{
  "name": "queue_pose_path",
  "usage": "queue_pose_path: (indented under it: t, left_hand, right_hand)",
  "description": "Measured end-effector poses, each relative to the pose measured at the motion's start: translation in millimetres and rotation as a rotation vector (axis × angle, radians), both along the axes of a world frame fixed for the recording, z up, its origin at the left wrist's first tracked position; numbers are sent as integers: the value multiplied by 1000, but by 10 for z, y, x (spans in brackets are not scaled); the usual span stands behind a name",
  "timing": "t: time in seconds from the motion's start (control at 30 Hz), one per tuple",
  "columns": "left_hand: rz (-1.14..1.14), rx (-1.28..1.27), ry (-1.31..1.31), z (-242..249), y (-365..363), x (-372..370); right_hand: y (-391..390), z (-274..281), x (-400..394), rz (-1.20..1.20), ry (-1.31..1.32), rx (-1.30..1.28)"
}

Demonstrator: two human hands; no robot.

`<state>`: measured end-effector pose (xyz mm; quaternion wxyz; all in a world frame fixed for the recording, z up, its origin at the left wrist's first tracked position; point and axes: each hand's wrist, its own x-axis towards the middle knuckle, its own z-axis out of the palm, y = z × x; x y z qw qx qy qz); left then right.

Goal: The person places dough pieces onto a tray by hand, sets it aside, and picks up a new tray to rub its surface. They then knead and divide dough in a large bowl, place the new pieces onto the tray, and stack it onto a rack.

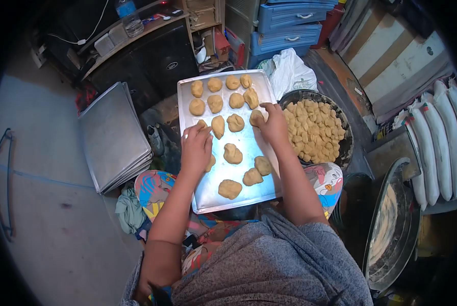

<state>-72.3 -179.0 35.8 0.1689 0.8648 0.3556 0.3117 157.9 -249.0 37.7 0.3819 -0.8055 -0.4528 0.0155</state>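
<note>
A metal baking tray [261, 148] lies across my lap in front of me, holding several tan dough balls. Toward its far end the balls sit in rough rows; nearer me they are scattered, such as the lump [230, 189] by the front edge. At the tray's left side my left hand [196, 148] has its fingers curled over a dough ball [202, 124], mostly hidden beneath them. On the right side, my right hand [274, 124] grips another dough ball [256, 118] between thumb and fingers. Another piece [211, 163] shows partly behind my left wrist.
Right of the tray stands a round black basin [347, 148] heaped with dough pieces [315, 130]. A stack of metal trays [113, 135] leans at the left. Beyond are a white plastic bag [292, 74] and blue drawers [289, 38]. Long white packs [426, 153] stand far right.
</note>
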Motion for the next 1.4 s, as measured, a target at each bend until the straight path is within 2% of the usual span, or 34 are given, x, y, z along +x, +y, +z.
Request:
queue_pose_path:
  t: [0.07, 0.1, 0.2, 0.3, 0.33, 0.37, 0.43, 0.47, 0.5, 0.57, 0.63, 0.7, 0.8, 0.9, 0.97, 1.03, 1.13, 1.17, 1.2, 1.23, 1.27, 1.3, 1.37, 1.4]
  left_hand:
    - [-27, 119, -9, 32, 157, 243]
    - [-28, 126, -12, 44, 236, 362]
    - [-63, 186, 1, 81, 448, 731]
    - [-96, 173, 134, 131, 583, 1034]
    - [-90, 147, 230, 143, 615, 1114]
    - [-84, 121, 327, 148, 636, 1183]
    - [-71, 107, 378, 96, 688, 1289]
    - [-52, 97, 428, 64, 722, 1330]
    - [-46, 101, 430, 48, 724, 1355]
    - [-27, 134, 405, -8, 695, 1373]
    - [-38, 116, 398, 89, 678, 1351]
    - [2, 79, 266, 164, 688, 1334]
    - [48, 142, 220, 134, 953, 1375]
    - [31, 137, 286, 145, 1172, 1472]
    - [21, 113, 341, 151, 1273, 1552]
    - [-41, 127, 438, 139, 1316, 1602]
    - [-58, 133, 420, 100, 1326, 1630]
    - [-59, 131, 423, 91, 1310, 1602]
    - [-38, 155, 245, 106, 1258, 1532]
    - [-14, 178, 65, 129, 1205, 1453]
    - [-12, 177, 66, 176, 1173, 1331]
    - [40, 164, 102, 236, 1135, 1164]
    - [90, 146, 147, 390, 983, 928]
    - [89, -7, 312, 498, 894, 836]
  right_hand:
    - [81, -57, 152, 117, 157, -168]
    - [78, -31, 184, 117, 153, -161]
    - [104, -3, 307, 173, 193, -406]
    - [195, 123, 309, 54, 188, -282]
    - [293, 68, 335, 60, 138, -154]
    - [379, 24, 337, 58, 138, -154]
    - [539, -91, 359, 167, -1, 49]
    - [624, -212, 452, 258, -7, -40]
    - [629, -158, 462, 264, -7, -34]
    - [616, -60, 475, 185, 90, -199]
    - [658, -41, 503, 198, 108, -210]
    - [746, -80, 561, 138, -34, 12]
    - [1080, -77, 667, 144, 8, 34]
    - [1280, -97, 736, 198, -26, -3]
    - [1377, -136, 845, 244, 133, -50]
    - [1385, -141, 858, 207, 116, -31]
    - [1332, -177, 837, 257, 76, -9]
    - [1286, -176, 811, 198, -27, 127]
    - [1216, -109, 748, 140, -131, 264]
    - [1104, 20, 659, 143, -131, 263]
    - [949, 191, 542, 209, -62, 153]
    - [805, 281, 439, 274, 8, 40]
    - [608, 293, 290, 416, -29, -92]
    - [524, 275, 202, 425, 49, -134]
